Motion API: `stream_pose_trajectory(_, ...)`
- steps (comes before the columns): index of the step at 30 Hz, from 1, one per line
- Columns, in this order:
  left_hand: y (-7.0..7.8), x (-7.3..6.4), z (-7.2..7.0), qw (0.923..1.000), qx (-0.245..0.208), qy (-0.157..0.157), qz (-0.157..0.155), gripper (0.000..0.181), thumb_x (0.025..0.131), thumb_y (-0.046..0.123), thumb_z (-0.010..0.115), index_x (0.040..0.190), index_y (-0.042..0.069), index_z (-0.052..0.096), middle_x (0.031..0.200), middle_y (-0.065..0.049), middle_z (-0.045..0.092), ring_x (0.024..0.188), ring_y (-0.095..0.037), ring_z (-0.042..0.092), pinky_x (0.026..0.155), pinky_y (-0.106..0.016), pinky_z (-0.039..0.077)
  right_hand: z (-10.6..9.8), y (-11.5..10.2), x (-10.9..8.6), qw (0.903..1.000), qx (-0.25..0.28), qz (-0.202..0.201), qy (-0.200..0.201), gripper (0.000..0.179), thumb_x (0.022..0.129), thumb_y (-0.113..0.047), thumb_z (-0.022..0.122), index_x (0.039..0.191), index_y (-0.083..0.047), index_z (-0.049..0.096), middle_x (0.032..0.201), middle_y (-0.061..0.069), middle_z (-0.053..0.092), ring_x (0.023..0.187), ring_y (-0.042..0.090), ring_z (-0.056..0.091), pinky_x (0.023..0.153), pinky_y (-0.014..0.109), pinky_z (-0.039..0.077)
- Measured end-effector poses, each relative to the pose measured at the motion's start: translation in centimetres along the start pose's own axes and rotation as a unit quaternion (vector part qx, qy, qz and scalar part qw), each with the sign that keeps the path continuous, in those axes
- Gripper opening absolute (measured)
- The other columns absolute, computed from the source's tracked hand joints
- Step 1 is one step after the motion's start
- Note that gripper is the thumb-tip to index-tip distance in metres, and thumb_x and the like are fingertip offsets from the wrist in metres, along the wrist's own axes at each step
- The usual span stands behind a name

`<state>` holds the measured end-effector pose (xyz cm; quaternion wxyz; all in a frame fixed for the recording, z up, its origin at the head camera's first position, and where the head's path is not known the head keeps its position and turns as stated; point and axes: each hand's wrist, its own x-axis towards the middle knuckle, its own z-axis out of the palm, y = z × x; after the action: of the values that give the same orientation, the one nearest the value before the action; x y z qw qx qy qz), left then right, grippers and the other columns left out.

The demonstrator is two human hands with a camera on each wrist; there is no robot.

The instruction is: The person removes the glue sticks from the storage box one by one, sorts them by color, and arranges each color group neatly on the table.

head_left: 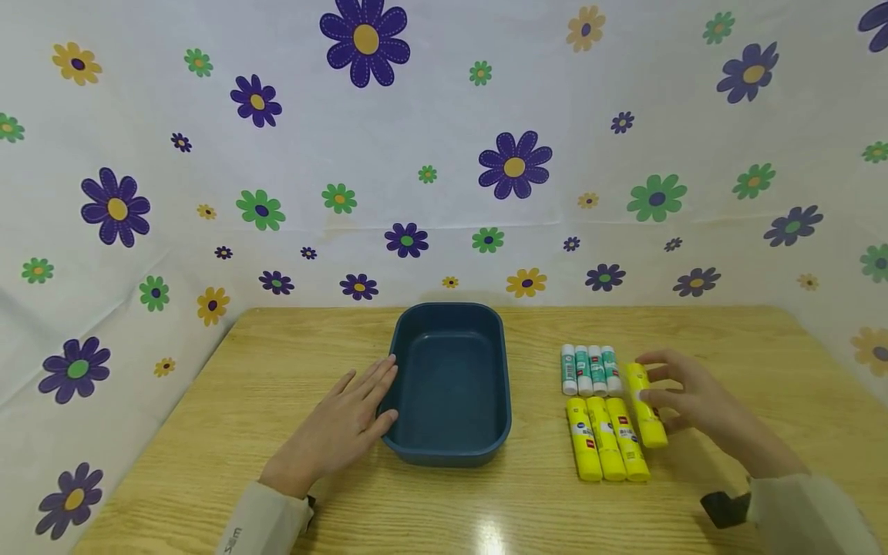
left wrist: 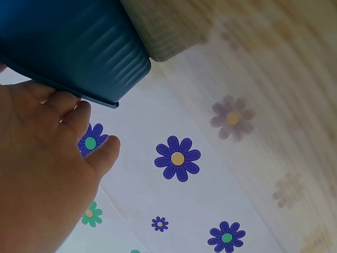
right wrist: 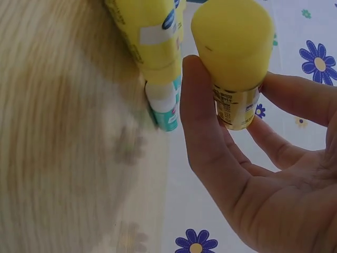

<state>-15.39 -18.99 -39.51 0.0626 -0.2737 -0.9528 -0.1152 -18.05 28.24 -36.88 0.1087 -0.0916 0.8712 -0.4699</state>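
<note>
My right hand [head_left: 704,408] holds a yellow glue stick [head_left: 644,412] between thumb and fingers, at the right of a row of three more yellow glue sticks [head_left: 606,443]. In the right wrist view the held stick's wide yellow end [right wrist: 234,42] faces the camera, with fingers on both sides of its body. Toward the middle of the table stands a dark blue rectangular bin [head_left: 449,393] with nothing inside. My left hand [head_left: 333,435] rests its straight fingertips on the bin's left rim, the thumb lower down by the same side.
Behind the yellow row lie several smaller white and green glue sticks [head_left: 591,370], side by side. The wooden table [head_left: 277,370] ends at the back against a white cloth [head_left: 444,193] printed with flowers, which also hangs at both sides.
</note>
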Motion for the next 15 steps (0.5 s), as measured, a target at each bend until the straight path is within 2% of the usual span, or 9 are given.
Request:
stream_pose_trajectory(5, 0.1, 0.0, -0.2, 1.0, 0.0, -0.003, -0.003, 0.064, 0.108, 0.034, 0.047, 0.156, -0.004, 0.032, 0.165, -0.013, 0.025, 0.152, -0.03, 0.024, 0.119, -0.059, 0.021, -0.1, 0.5, -0.2, 0.9998, -0.013, 0.013, -0.001, 0.055, 0.101, -0.007, 0.06, 0.145, 0.01, 0.032, 0.136, 0.044, 0.038, 0.105, 0.042, 0.061, 0.069, 0.043, 0.062)
stream_pose_trajectory(15, 0.2, 0.0, -0.3, 1.0, -0.002, -0.007, -0.006, 0.064, 0.108, 0.034, 0.047, 0.156, -0.004, 0.031, 0.165, -0.013, 0.025, 0.152, -0.03, 0.023, 0.119, -0.059, 0.021, 0.2, 1.8, -0.5, 0.9987, -0.049, 0.011, -0.009, 0.053, 0.1, -0.009, 0.061, 0.142, 0.01, 0.036, 0.131, 0.043, 0.043, 0.113, 0.059, 0.056, 0.073, 0.046, 0.061)
